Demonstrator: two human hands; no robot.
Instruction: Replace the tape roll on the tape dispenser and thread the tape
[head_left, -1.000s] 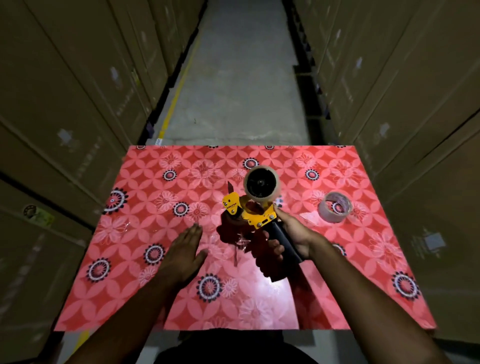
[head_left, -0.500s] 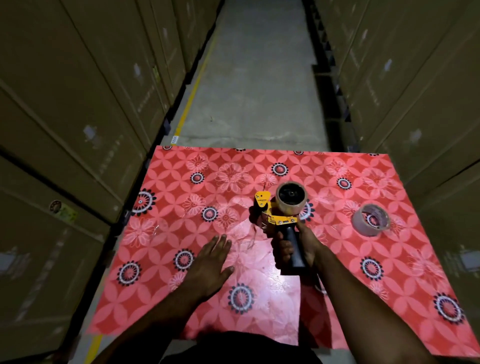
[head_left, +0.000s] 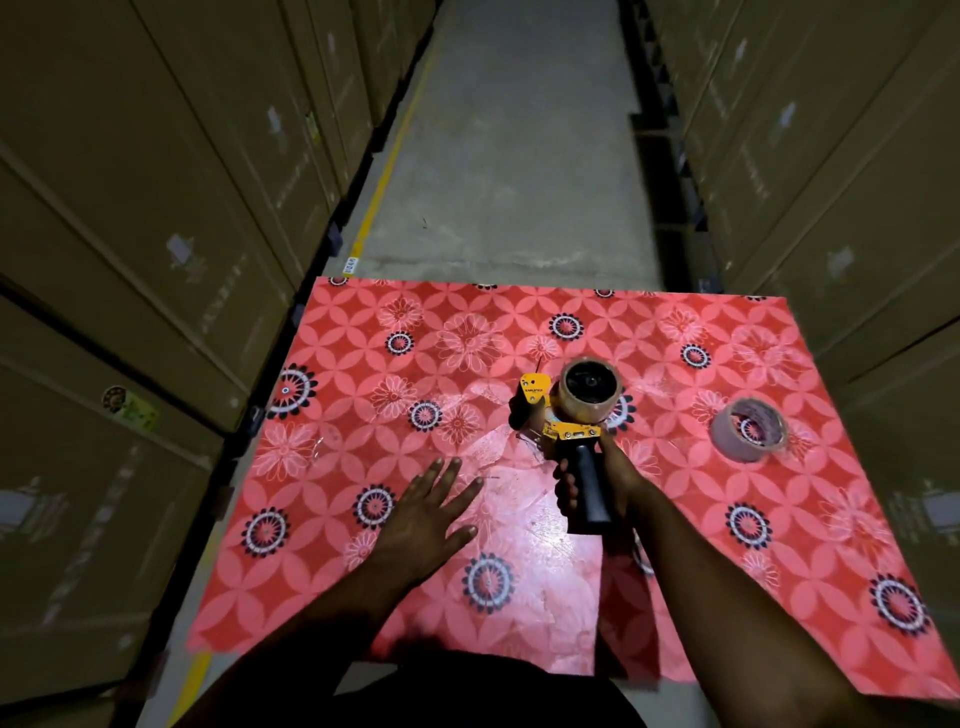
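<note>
A yellow tape dispenser (head_left: 563, 423) with a black handle stands above the middle of the red flower-patterned table (head_left: 363, 395). A clear tape roll (head_left: 589, 396) sits on its hub. My right hand (head_left: 597, 480) is shut around the black handle and holds the dispenser upright. My left hand (head_left: 434, 512) lies flat on the table to the left of the dispenser, fingers spread and holding nothing. A second tape roll (head_left: 749, 430) lies on the table at the right, apart from both hands.
Tall stacks of cardboard boxes (head_left: 156, 234) wall in both sides of the table. A concrete aisle (head_left: 514, 156) with a yellow floor line runs away beyond the table's far edge.
The view has shifted, so the table now sits lower and to the right. The dispenser's handle has swung more upright in my right hand. My left hand stays flat on the table.
</note>
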